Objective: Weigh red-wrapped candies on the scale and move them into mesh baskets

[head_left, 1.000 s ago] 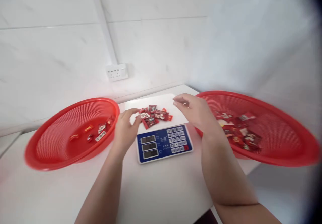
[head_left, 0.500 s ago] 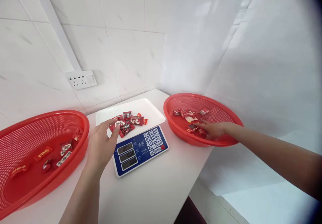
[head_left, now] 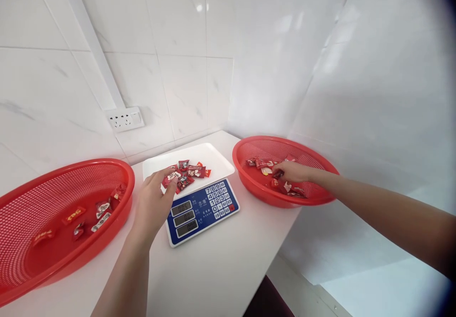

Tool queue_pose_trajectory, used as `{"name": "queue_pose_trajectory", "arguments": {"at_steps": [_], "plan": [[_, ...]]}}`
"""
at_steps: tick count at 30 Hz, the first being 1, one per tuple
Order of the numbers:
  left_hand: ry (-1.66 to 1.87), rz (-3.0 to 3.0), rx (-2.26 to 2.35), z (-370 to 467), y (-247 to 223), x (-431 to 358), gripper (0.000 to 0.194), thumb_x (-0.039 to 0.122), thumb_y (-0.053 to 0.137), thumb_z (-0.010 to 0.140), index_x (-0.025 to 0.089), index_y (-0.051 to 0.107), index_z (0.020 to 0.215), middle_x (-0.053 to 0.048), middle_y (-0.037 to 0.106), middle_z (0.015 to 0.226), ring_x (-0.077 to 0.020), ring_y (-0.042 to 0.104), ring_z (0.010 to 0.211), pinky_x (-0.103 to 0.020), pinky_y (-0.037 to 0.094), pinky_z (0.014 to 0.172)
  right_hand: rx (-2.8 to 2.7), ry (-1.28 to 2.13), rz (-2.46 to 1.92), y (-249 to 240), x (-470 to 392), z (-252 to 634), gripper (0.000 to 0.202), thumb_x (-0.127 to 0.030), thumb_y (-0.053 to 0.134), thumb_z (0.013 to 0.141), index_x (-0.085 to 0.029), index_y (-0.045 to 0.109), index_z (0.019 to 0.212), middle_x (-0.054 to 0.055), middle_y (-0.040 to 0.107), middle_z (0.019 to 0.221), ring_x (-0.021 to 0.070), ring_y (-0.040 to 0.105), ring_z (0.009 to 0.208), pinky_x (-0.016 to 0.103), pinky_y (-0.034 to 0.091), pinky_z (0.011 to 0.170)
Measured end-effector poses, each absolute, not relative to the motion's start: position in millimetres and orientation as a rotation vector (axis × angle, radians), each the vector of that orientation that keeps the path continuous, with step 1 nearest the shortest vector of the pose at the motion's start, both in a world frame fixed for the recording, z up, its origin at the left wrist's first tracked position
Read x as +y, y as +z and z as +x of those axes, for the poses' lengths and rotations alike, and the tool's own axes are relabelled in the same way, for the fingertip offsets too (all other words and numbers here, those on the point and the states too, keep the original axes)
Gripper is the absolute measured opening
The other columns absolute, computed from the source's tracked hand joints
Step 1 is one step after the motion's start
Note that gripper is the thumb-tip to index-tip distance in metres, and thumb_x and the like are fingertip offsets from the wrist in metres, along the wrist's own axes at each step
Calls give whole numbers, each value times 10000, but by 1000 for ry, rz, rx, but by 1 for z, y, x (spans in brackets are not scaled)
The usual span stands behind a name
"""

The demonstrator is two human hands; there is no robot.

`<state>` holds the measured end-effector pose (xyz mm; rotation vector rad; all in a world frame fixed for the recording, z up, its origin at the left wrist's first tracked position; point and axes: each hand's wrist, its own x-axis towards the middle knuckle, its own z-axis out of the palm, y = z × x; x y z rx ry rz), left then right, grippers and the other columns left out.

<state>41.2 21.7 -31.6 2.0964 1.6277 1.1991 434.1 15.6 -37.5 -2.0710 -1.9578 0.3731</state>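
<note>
My left hand reaches over the near left edge of the white scale pan. Its thumb and fingers are apart, around a red snack packet with white lettering; whether they touch it I cannot tell. Several other small red packets lie in a group on the pan. My right hand is inside the right red basket, fingers pinched on a small dark red packet. More red packets lie around that hand on the basket floor.
A digital scale with a blue keypad panel stands on the white table. At left is another red basket with several packets inside. A wall socket sits behind; the table edge drops away at right.
My right hand has moved left and up within the right basket and now pinches a packet. My left hand stays by the pan. The view has shifted slightly.
</note>
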Motion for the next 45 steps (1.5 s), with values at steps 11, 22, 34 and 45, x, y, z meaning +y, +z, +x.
{"name": "queue_pose_trajectory", "arguments": {"at_steps": [11, 22, 34, 45], "plan": [[1236, 2130, 1586, 40, -36, 23, 255, 312, 484, 876, 226, 621, 1072, -51, 670, 1101, -218, 585, 1045, -343, 465, 871, -1620, 722, -1667, 7, 6, 351, 308, -488, 695, 678, -211, 585, 755, 1, 641, 637, 152, 551, 515, 276, 420, 463], [825, 2266, 1762, 28, -52, 36, 313, 278, 547, 848, 187, 613, 1140, -76, 657, 1147, -265, 516, 1124, -394, 418, 942, -1434, 461, -1248, -53, 49, 233, 316, -404, 622, 767, -192, 621, 1001, 66, 704, 895, 231, 650, 809, 392, 512, 732], [835, 2180, 1903, 38, -64, 45, 226, 323, 657, 765, 193, 674, 950, -81, 639, 988, -258, 532, 988, -382, 426, 854, -1152, 558, -1140, -98, 47, 233, 332, -421, 684, 733, -198, 592, 961, 70, 683, 888, 216, 655, 758, 387, 547, 714], [1317, 1765, 1566, 42, -44, 34, 39, 195, 570, 790, 205, 542, 766, 13, 636, 783, -138, 584, 758, -267, 454, 719, -1274, 606, -1096, -96, 42, 233, 323, -419, 640, 791, -214, 595, 1036, 58, 682, 932, 204, 650, 821, 370, 545, 738]]}}
